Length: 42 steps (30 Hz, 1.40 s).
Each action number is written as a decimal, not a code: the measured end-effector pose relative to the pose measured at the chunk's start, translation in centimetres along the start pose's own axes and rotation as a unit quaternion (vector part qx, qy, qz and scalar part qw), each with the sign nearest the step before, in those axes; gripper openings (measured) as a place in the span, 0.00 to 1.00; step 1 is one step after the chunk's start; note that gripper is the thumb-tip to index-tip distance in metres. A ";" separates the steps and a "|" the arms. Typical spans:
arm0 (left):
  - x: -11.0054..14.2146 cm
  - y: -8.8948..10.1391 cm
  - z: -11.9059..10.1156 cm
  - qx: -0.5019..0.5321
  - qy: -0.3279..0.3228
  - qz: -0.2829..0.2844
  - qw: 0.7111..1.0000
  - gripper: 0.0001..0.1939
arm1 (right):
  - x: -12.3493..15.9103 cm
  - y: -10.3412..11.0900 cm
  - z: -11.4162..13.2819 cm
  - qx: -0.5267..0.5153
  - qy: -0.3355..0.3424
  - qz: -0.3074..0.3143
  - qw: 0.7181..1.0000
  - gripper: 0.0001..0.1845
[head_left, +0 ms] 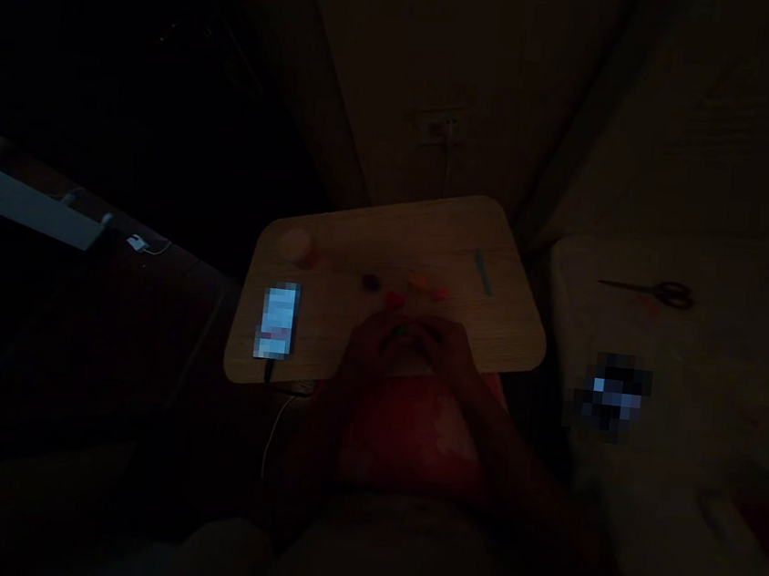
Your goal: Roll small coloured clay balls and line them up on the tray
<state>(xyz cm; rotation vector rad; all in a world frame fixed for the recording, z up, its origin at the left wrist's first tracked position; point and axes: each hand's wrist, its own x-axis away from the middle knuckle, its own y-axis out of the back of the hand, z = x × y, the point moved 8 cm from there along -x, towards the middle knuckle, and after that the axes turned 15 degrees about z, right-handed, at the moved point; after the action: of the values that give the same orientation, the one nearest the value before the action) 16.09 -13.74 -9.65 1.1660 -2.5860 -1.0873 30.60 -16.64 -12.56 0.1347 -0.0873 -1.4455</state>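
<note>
In the dim light my left hand (373, 340) and my right hand (446, 342) meet at the near edge of a small wooden table. Between their curled fingers shows a small green lump (400, 331), perhaps modelling clay, mostly hidden. Just beyond my fingers lie a red lump (394, 300), a pinkish-red lump (440, 294), an orange lump (418, 280) and a dark lump (371, 282). Farther right on the tabletop rests a flat green strip (483, 273), whose kind I cannot make out.
The wooden table (363, 231) has rounded corners. A lit phone (277, 321) with a cable lies at its left, below a pale round tub (297, 247). To the right, scissors (665, 294) and a blurred dark device (613, 396) rest on a pale surface. A wall socket (435, 128) is behind.
</note>
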 end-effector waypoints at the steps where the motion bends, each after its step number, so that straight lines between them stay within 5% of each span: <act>1: 0.0 -0.2 -0.1 -0.022 -0.005 0.013 1.000 0.15 | 0.0 0.1 0.2 0.008 0.002 -0.003 1.000 0.15; 9: -0.2 -1.1 -0.9 -0.085 -0.009 0.086 0.993 0.16 | -0.3 -0.5 0.9 0.057 0.013 0.015 0.998 0.22; 16: -0.3 -0.8 -0.7 -0.094 -0.019 0.082 0.992 0.10 | -0.2 -0.8 1.2 0.086 0.025 0.014 0.996 0.28; 26: -0.5 -0.5 0.4 0.020 0.007 0.083 0.996 0.21 | 0.0 -1.8 1.5 0.078 0.062 0.086 0.991 0.29; 36: -1.2 -0.4 1.2 0.087 0.037 0.092 0.991 0.34 | 0.3 -2.0 2.6 0.111 0.108 0.115 0.981 0.12; 42: -1.1 -0.9 1.6 0.062 0.038 0.108 0.991 0.37 | 0.4 -2.3 1.9 0.134 0.089 0.110 0.981 0.11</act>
<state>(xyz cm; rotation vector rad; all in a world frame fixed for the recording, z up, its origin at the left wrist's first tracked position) 16.86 -12.49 -11.26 0.9020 -2.6756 -0.8335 28.09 -17.40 -11.04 0.4607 -0.1456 -1.1910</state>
